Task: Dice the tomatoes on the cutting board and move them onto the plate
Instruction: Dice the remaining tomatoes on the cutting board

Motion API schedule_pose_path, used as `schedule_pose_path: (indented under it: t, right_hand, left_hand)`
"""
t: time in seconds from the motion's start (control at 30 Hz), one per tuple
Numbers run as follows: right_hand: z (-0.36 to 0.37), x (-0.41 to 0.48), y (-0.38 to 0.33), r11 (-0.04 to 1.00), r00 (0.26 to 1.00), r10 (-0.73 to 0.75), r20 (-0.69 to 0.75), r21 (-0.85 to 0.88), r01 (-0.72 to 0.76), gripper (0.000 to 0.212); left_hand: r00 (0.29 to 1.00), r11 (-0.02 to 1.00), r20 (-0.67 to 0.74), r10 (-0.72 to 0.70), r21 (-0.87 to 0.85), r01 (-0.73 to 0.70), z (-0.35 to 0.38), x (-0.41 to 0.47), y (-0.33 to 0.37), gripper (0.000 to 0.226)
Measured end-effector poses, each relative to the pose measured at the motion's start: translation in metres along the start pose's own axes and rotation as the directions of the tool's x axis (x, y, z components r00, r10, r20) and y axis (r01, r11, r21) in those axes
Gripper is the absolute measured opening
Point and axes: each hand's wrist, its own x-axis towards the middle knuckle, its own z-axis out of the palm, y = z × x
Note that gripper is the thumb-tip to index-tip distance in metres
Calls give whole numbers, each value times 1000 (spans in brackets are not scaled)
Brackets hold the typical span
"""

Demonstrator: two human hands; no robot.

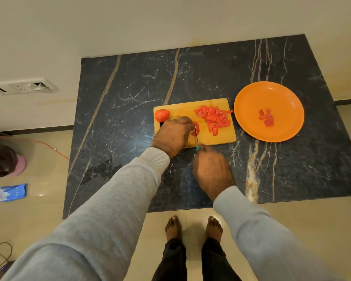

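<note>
A wooden cutting board [221, 136] lies on the dark marble counter. My left hand [173, 134] presses down on a tomato piece [197, 128] near the board's front. My right hand [211, 169] grips a knife [196, 136] with a teal handle, its blade set against that piece. A whole tomato [162, 115] rests at the board's left end. A heap of diced tomato [215, 117] covers the board's right side. To the right, an orange plate [249, 102] holds a few tomato cubes [267, 118].
The counter [130, 98] ends at the front edge just above my bare feet [193, 228]. On the floor to the left lie a blue packet [12, 192], a red cable [49, 147] and a dark bag. A wall socket [22, 88] sits at the left.
</note>
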Motion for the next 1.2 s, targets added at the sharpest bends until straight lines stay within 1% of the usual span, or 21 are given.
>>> schedule_pose_path:
  t: [0.07,0.17,0.27,0.33,0.43,0.6,0.77,0.93,1.07,1.13,1.2]
  right_hand:
    - [8,-17,5,1000,1000,0,7,11,0,42]
    - [13,-31,11,998,999,3,-34,62,-1,43]
    - [10,-32,12,992,993,21,-115,126,-6,42]
    - [9,-31,8,991,987,10,-163,134,12,45]
    - [10,-24,2,992,979,-6,-202,125,32,43]
    - [4,-3,-9,997,986,-16,-169,71,28,39]
    - [-10,25,-24,1000,990,-4,-139,17,6,28]
    - [-2,15,-19,999,996,-8,-93,-43,4,33]
    - [10,-17,-12,1000,999,20,-47,-11,-21,35]
    - [13,-33,-8,999,998,24,-56,26,-23,34]
    - [10,-41,-6,997,995,29,-95,68,-22,38]
  left_hand:
    - [1000,1000,-6,-9,-12,9,0,0,-2,24]
    - [1000,1000,-7,-7,-5,7,-1,0,-2,23]
    - [1000,1000,-1,-22,-8,22,2,0,-4,26]
    - [1000,999,3,-31,-8,31,4,0,-7,27]
    - [1000,1000,-6,-20,9,20,5,0,-10,27]
    - [1000,1000,-19,-9,13,9,5,1,-13,26]
    - [1000,1000,6,15,19,-15,5,1,-13,26]
    - [1000,1000,-3,11,26,-11,6,1,-11,29]
    - [999,1000,-29,14,-22,-15,4,0,-15,28]
    - [999,999,-43,18,-33,-19,3,-1,-15,27]
    - [999,999,-42,14,-41,-16,4,-1,-15,28]
